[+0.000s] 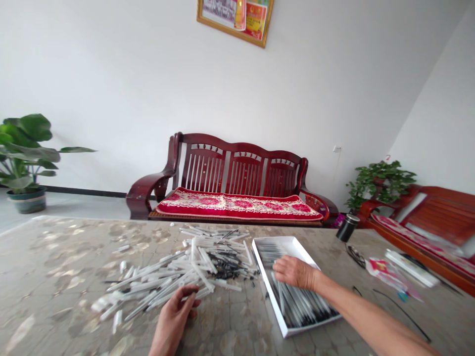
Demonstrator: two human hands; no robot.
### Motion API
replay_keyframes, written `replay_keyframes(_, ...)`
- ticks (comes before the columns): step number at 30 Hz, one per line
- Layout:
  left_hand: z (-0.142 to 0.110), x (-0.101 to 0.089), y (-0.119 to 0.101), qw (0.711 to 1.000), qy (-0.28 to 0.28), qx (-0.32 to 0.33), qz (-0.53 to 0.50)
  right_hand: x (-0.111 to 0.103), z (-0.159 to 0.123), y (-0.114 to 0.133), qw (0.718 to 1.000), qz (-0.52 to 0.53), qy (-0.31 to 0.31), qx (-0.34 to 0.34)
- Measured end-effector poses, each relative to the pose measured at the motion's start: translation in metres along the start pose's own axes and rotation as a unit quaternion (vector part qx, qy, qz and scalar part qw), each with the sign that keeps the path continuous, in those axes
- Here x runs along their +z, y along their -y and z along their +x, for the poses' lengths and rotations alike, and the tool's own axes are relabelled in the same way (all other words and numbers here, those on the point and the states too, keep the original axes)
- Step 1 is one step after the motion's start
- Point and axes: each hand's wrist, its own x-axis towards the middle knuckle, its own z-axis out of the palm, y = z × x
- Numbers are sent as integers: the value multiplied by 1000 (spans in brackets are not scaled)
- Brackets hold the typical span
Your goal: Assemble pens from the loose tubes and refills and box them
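My left hand (177, 315) is at the near edge of a loose pile of pen parts (159, 279). Its fingers are curled together with the thumb, and anything pinched in them is too small to make out. White and translucent pen barrels and caps make up most of the pile, with small black pieces (226, 264) gathered at its right. Over a shallow white box (276, 309) hangs my right hand (296, 272), fingers bent and closed, their tips partly hidden. Rows of clear pens with dark ends (302, 299) lie inside the box, below and around this hand.
A patterned cloth covers the table (48, 277). At the right are a black canister (348, 227), glasses (355, 255), a plastic packet (386, 272), a white strip-shaped object (411, 267) and a thin black cable (404, 311). Beyond the table stands a wooden bench (243, 173).
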Motion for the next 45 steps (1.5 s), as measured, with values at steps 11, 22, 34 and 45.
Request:
replay_keyframes(11, -1, 2, -2, 1000, -6, 9, 5, 10, 1, 28, 988, 87, -48, 116)
replay_keyframes(22, -6, 2, -5, 998, -52, 35, -6, 32, 13, 49, 920, 186, -35, 344)
replay_keyframes(34, -12, 10, -3, 996, -24, 58, 63, 17, 129, 124, 937, 63, 35, 342)
replay_keyframes(45, -12, 16, 5, 995, 32, 53, 82, 33, 124, 146, 921, 46, 87, 377)
